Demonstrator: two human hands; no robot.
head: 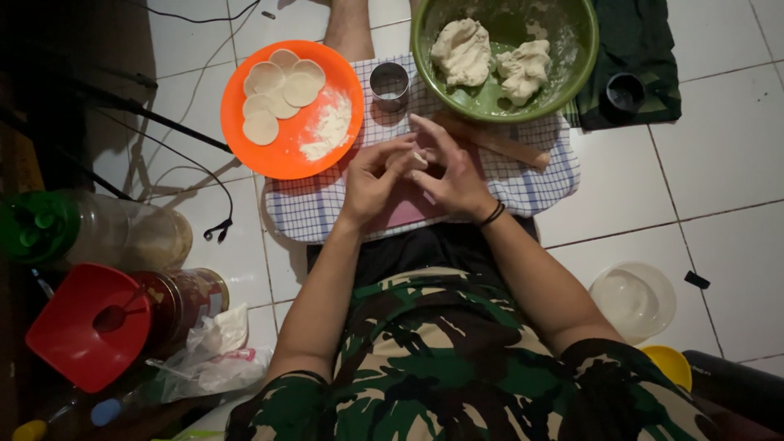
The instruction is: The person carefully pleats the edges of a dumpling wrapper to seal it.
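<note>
My left hand (374, 173) and my right hand (452, 171) meet over a pink board (406, 211) on a checked cloth (310, 208). Between their fingertips they pinch a small piece of pale dough (420, 158). Beyond them stands a green bowl (581, 49) holding two lumps of dough (463, 51). An orange plate (286, 151) at the left carries several flat dough rounds (278, 90) and a heap of flour (331, 126). A metal ring cutter (389, 83) sits between plate and bowl. A wooden rolling pin (510, 149) lies behind my right hand.
At the left are a clear jar with a green lid (49, 229), a red-lidded jar (90, 327), a plastic bag (212, 359) and black cables (188, 135). A clear plastic tub (633, 300), a yellow lid (670, 363) and a dark cup (625, 92) on green cloth lie at the right.
</note>
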